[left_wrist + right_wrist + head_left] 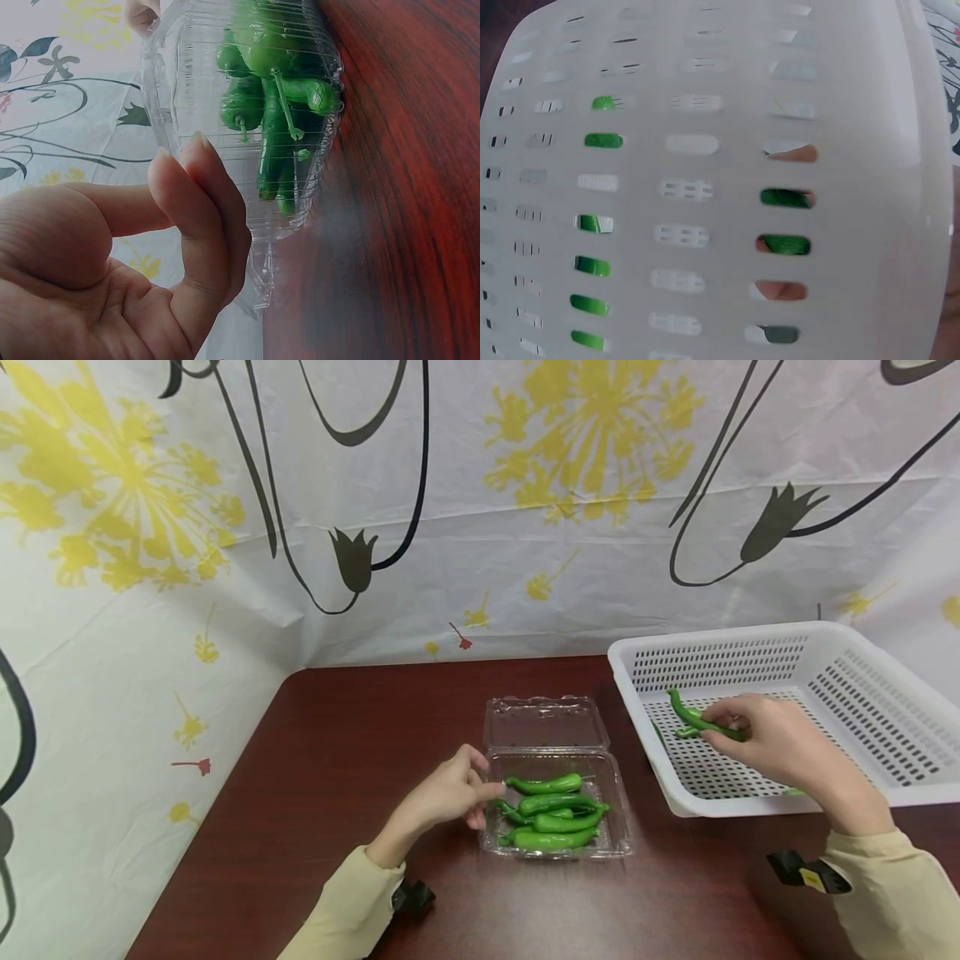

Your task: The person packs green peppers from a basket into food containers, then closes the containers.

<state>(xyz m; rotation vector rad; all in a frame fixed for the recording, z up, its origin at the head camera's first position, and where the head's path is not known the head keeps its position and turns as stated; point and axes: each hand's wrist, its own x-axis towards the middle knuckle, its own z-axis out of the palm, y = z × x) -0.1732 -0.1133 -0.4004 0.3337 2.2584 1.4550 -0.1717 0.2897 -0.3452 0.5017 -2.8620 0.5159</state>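
Observation:
A clear plastic clamshell box (618, 814) lies with its lid (546, 725) folded back, several green peppers (558, 841) inside it. My left hand (450, 789) is at the box's left rim, thumb over the edge and the other fingers curled at the outer wall. In the left wrist view, the left fingers (206, 232) bend close against the clear wall. Over the white basket (651, 752), my right hand (776, 739) pinches a curved green pepper (686, 713) between thumb and fingers. The basket wall (870, 187) mostly hides that hand in the right wrist view.
More green peppers (687, 732) lie on the basket's slotted floor, partly covered by the right hand. The dark red wooden table (360, 727) extends left of the box. A white patterned sheet (450, 568) hangs behind and along the left side.

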